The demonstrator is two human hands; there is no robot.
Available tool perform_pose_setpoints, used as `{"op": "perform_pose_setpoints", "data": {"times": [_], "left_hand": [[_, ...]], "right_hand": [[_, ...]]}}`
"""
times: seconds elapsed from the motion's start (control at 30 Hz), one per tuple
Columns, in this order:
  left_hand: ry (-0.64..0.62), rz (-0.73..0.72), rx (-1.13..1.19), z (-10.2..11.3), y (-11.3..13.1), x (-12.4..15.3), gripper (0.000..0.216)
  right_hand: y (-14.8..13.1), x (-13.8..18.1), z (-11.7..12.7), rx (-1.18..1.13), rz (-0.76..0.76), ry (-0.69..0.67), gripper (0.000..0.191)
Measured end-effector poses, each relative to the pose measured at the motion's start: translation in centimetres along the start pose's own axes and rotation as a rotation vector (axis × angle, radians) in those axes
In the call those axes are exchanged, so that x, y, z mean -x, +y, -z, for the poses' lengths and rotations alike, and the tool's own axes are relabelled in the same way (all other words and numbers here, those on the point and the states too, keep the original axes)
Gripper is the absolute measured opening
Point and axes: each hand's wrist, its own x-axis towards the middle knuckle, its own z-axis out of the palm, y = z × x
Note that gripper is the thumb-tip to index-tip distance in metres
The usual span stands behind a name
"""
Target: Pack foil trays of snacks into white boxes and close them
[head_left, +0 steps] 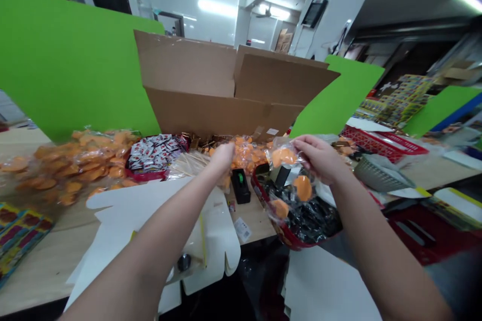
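Note:
My right hand [315,156] pinches a clear plastic packet of orange pieces [283,156] above a red basket [286,238] of black plastic-wrapped items. In that basket lie more orange pieces [303,188]. My left hand [225,156] reaches to the near side of a heap of small orange pieces in clear plastic [248,156]; its fingers are turned away and hidden, so a grip cannot be made out. A black tape dispenser [241,186] stands between my hands. Just left of my left hand is a clear bag of thin wooden sticks [185,165].
Behind the heap stands an open cardboard box [222,113]. At left are bagged orange pieces [88,158] and a red basket of small white sachets [155,153]. White cut card sheets [139,210] lie in front. A grey basket [382,174] sits at right.

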Motion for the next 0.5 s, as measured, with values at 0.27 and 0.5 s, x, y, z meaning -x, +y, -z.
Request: {"op": "perform_pose_setpoints", "data": {"times": [0.27, 0.5], "left_hand": [[-0.354, -0.183, 0.613, -4.3, 4.4, 4.6, 0.073], [-0.412, 0.156, 1.227, -7.5, 3.5, 12.0, 0.043]], "right_hand": [[2.1, -0.1, -1.3, -0.459, -0.039, -0.036, 0.030], [3.8, -0.3, -7.0, -0.603, 0.003, -0.014, 0.029]]}}
